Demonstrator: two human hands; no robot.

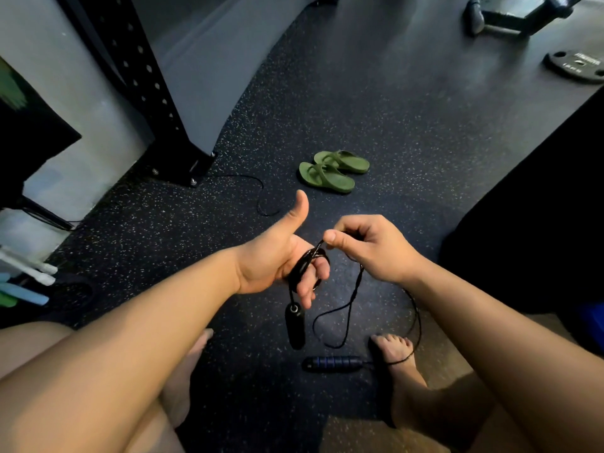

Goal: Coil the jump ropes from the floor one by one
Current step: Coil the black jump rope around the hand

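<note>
Above the speckled rubber gym floor, between my knees, I have the black jump rope partly coiled. My left hand is the spool: thumb stuck up, fingers half curled, with several turns of cord wrapped around them. One black handle dangles just below that hand on a short tail. My right hand pinches the running cord between thumb and forefinger, right beside the coil, ready to lay on another turn. From that pinch the slack drops in a loose loop, trails past my right foot and ends at the second handle, which lies on the floor just beside my toes.

The cord looks thin, light and limp, so I expect it to twist and slip off my fingers if I let the tension go; the handles are the only stiff, weighty parts. I judge it best to keep gripping the cord close to the coil and feed it hand over hand, letting the floor handle drag in last. Further off, another thin black cord curls near the rack's base, short of the green sandals; I take it for another rope.
</note>
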